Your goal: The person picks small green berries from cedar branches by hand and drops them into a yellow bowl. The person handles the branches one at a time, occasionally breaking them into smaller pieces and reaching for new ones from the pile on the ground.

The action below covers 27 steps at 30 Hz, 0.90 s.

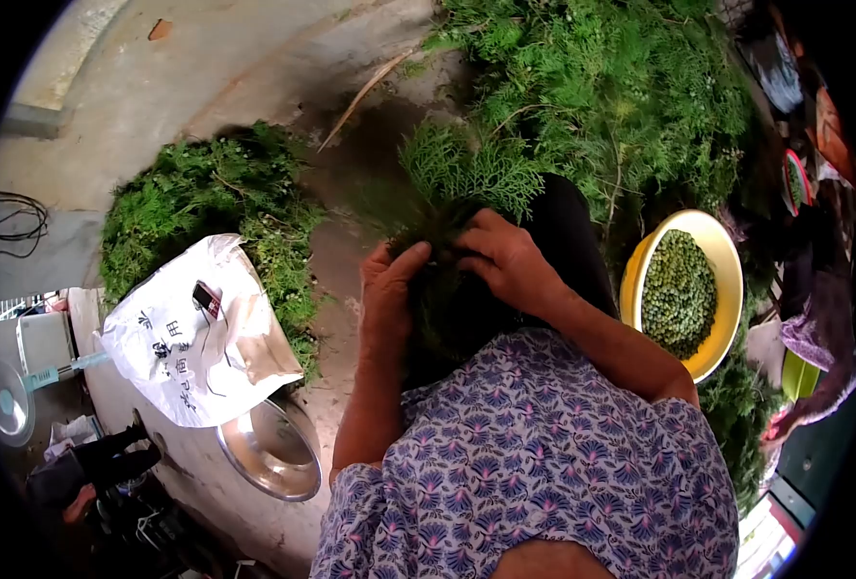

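Observation:
A leafy green sprig bunch [461,179] lies over my lap, its fronds fanning up and away from me. My left hand [389,289] grips the dark lower part of the bunch from the left side. My right hand [507,256] is closed on the same bunch from the right, fingertips pinching into the foliage near the middle. Both hands touch the sprig and nearly touch each other. My patterned purple sleeves fill the lower part of the view.
A yellow bowl [635,265] full of small green berries sits at my right. A large heap of green branches [611,87] lies ahead, a smaller pile [206,198] at the left. A white plastic bag [196,338] and a metal basin [273,454] rest on the concrete.

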Available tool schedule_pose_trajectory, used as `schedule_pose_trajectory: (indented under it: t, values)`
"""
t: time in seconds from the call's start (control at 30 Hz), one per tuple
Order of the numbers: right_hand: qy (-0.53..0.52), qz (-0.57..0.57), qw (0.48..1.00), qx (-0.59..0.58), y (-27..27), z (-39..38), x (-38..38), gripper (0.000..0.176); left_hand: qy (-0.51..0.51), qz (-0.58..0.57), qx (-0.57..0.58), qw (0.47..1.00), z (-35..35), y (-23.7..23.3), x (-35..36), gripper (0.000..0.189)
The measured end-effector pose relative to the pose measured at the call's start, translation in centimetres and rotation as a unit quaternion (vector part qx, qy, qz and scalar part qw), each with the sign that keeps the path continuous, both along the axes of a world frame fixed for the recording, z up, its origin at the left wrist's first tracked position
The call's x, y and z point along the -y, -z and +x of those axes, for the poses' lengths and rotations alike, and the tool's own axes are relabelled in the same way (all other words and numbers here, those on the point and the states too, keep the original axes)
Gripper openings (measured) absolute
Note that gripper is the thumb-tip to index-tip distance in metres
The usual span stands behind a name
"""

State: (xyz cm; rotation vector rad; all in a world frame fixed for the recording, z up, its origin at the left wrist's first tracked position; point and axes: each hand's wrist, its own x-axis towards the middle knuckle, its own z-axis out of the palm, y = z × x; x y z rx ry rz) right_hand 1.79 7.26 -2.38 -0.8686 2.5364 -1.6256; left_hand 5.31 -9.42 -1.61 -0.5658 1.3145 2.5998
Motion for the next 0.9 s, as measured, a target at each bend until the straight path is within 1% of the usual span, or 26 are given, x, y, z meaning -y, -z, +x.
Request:
schedule_pose_trajectory:
  t: [0.1,0.17,0.2,0.23,0.27,0.3,0.33,0.37,0.4,0.43,0.47,0.5,0.53,0.57,0.63,0.67,0.73,0.77,0.8,0.83,0.87,0.9]
  values:
    - [-0.036,0.001,0.999,0.018,-1.2,0.1,0.2,0.021,0.002,-0.035,0.003,0.999,0.0,0.6,0.4,0.019]
    - [0.032,-0.002,0.994,0.101,-2.2,0.7,-0.4,0.017,0.005,-0.039,0.001,0.999,0.2,0.3,0.6,0.019]
    - [0.035,0.0,0.995,0.099,-2.1,0.7,-0.9,0.017,-0.008,-0.061,-0.001,0.998,0.2,0.2,0.4,0.018]
    - [0.075,0.051,0.996,0.012,-1.9,0.7,-1.7,0.015,-0.016,-0.08,-0.002,0.997,0.2,0.2,-0.1,0.017]
    - [0.116,0.104,0.985,-0.075,-1.8,0.8,-2.8,0.013,-0.006,-0.072,-0.005,0.997,0.2,0.3,-0.3,0.017]
    - [0.151,0.069,0.982,-0.086,-2.1,0.5,-4.3,0.014,-0.02,-0.066,0.007,0.998,0.4,0.4,-0.1,0.017]
    - [0.196,0.072,0.976,-0.067,-2.2,0.5,-6.1,0.015,-0.035,-0.062,0.019,0.997,0.4,0.5,0.2,0.017]
    - [0.247,0.088,0.962,-0.074,-2.2,0.6,-8.4,0.016,-0.029,-0.059,0.019,0.998,0.3,0.5,0.2,0.017]
    - [0.318,0.091,0.943,-0.016,-1.3,0.9,-11.2,0.017,-0.046,-0.054,0.026,0.997,0.4,0.5,0.2,0.016]
    - [0.358,0.055,0.931,0.037,-1.1,1.5,-13.7,0.017,-0.064,-0.049,0.033,0.996,0.4,0.5,0.2,0.016]
    - [0.389,0.094,0.916,0.027,0.2,2.1,-17.4,0.018,-0.059,-0.046,0.033,0.997,0.5,0.8,0.3,0.016]
    - [0.426,0.18,0.887,-0.016,1.9,3.1,-21.3,0.017,-0.071,-0.032,0.028,0.997,0.5,1.2,0.4,0.015]
    - [0.433,0.264,0.862,-0.003,2.7,4.1,-24.3,0.017,-0.083,-0.017,0.023,0.996,0.5,1.5,0.5,0.015]
    - [0.428,0.372,0.821,-0.064,4.3,5.4,-27.2,0.02,-0.079,-0.014,0.02,0.997,0.5,1.6,0.7,0.015]
    - [0.454,0.341,0.823,0.002,4.2,6.1,-28.0,0.024,-0.065,-0.052,-0.006,0.996,0.8,1.7,1.0,0.014]
    - [0.457,0.277,0.844,0.031,4.6,5.9,-27.9,0.026,-0.061,-0.053,-0.007,0.997,0.9,1.6,0.9,0.014]
    - [0.445,0.153,0.877,0.092,1.6,3.4,-21.7,0.027,-0.071,-0.086,-0.006,0.994,1.0,1.0,0.7,0.015]
    - [0.428,0.111,0.89,0.109,-0.4,2.2,-18.2,0.029,-0.069,-0.087,-0.009,0.994,1.1,0.3,0.5,0.015]
    - [0.379,0.046,0.921,0.079,-0.9,1.3,-15.8,0.033,-0.086,-0.094,0.007,0.992,1.2,-0.6,0.1,0.016]
    - [0.307,0.045,0.95,-0.041,-2.4,0.2,-12.8,0.038,-0.103,-0.102,0.023,0.989,1.3,-1.1,-0.2,0.017]
    - [0.276,0.054,0.954,-0.098,-4.5,-0.6,-9.9,0.045,-0.1,-0.104,0.022,0.989,1.5,-1.1,-0.2,0.017]
    - [0.2,0.05,0.967,-0.151,-6.7,-1.2,-7.3,0.047,-0.086,-0.146,0.004,0.985,1.7,-1.1,-0.1,0.018]
